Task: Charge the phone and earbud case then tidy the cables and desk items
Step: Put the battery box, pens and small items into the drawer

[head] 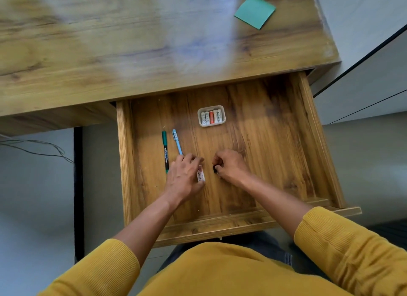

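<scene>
Head view: person in mustard sleeves leans over open wooden drawer (312, 146), pulled out from under desk (110, 60).
Drawer contents: small white tray (200, 122) near back w/ five AA-type batteries side by side, one orange; green marker (165, 149) and light-blue pen (177, 141) lying side by side at left; both hands at centre.
L hand (184, 179): fingers curled round small white eraser (200, 176) w/ printed label, resting on drawer floor; fingertips overlap lower end of blue pen.
R hand (231, 165): fingers curled, pinching small black item (215, 169); too small to identify.
Desk top: green sticky-note pad (255, 12) near far right corner; surface blurred.
Below desk, left: thin wires (44, 148) trailing.
Phone, earbud case: not in shot.
</scene>
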`<action>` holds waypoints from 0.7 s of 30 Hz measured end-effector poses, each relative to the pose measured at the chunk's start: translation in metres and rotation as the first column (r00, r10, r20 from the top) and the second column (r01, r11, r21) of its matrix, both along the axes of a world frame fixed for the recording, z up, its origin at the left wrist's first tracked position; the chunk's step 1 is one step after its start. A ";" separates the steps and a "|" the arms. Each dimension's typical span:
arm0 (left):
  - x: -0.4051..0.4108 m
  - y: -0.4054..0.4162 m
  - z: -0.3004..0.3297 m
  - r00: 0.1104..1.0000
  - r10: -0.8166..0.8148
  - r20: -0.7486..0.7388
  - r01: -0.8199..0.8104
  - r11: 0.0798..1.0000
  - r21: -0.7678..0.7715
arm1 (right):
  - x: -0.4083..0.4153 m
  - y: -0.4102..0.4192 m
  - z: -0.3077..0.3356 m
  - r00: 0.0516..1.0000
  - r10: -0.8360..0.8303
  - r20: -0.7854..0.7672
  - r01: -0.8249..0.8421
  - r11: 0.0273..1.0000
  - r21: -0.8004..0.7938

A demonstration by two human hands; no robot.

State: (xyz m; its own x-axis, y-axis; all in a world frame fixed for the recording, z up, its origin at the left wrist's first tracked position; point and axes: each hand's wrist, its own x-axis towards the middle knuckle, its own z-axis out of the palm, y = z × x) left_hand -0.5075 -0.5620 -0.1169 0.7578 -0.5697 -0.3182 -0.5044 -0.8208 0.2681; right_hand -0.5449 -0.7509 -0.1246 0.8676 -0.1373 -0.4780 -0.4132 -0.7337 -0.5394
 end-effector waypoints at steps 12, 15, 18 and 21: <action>0.051 -0.055 0.056 0.982 0.185 -0.018 -0.180 0.916 -0.358 | 0.041 -0.038 0.060 0.911 -0.093 0.402 0.107 0.994 -0.013; 0.081 -0.085 0.080 0.979 0.206 -0.003 -0.184 0.868 -0.460 | 0.068 -0.060 0.082 0.848 -0.140 0.511 0.169 0.986 -0.009; 0.119 -0.115 0.098 0.971 0.239 -0.021 -0.213 0.816 -0.538 | 0.100 -0.088 0.100 0.823 -0.180 0.539 0.226 0.974 -0.019; 0.152 -0.144 0.107 0.965 0.259 -0.036 -0.233 0.791 -0.566 | 0.133 -0.116 0.111 0.810 -0.211 0.547 0.273 0.961 -0.034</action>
State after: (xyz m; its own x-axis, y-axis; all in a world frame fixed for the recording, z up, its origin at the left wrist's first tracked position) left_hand -0.3552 -0.7059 -0.0097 0.9019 -0.4308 0.0328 -0.3271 -0.6310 0.7034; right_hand -0.4120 -0.8671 -0.0132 0.9134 -0.3993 0.0793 -0.2555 -0.7140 -0.6519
